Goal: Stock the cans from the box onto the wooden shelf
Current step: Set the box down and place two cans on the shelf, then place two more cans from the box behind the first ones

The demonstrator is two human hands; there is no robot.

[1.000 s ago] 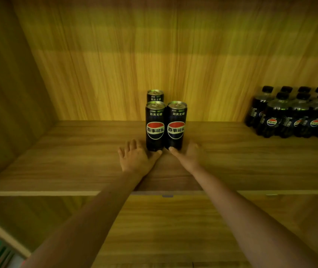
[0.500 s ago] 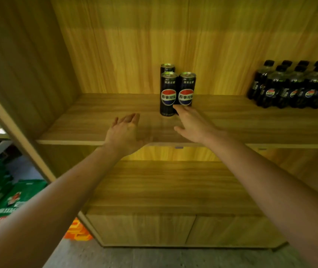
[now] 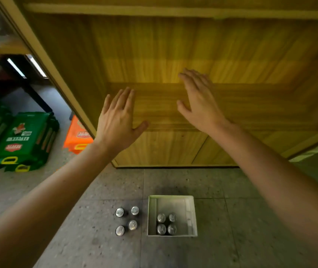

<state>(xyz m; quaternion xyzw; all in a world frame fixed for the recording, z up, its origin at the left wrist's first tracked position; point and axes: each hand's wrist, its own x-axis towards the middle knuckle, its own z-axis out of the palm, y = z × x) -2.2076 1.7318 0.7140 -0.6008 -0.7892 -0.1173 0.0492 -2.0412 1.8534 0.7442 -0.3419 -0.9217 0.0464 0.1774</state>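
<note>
A white box (image 3: 152,217) stands on the floor below me with several cans (image 3: 166,223) upright inside, silver tops showing. Several more cans (image 3: 127,220) stand on the floor just left of the box. My left hand (image 3: 118,118) and my right hand (image 3: 197,102) hover empty with fingers spread, in front of the wooden shelf unit (image 3: 173,105), well above the box. The shelf with the stocked cans is out of view above.
Green drink cartons (image 3: 21,140) and an orange carton (image 3: 78,135) lie on the floor at the left beside the shelf unit. The grey tiled floor (image 3: 222,238) spreads around the box. A closed wooden cabinet door (image 3: 164,147) sits under the shelf board.
My view has tilted down from the shelf to the floor. Both hands have pulled back from the three stocked cans, which have left the view, and the box has come into sight.
</note>
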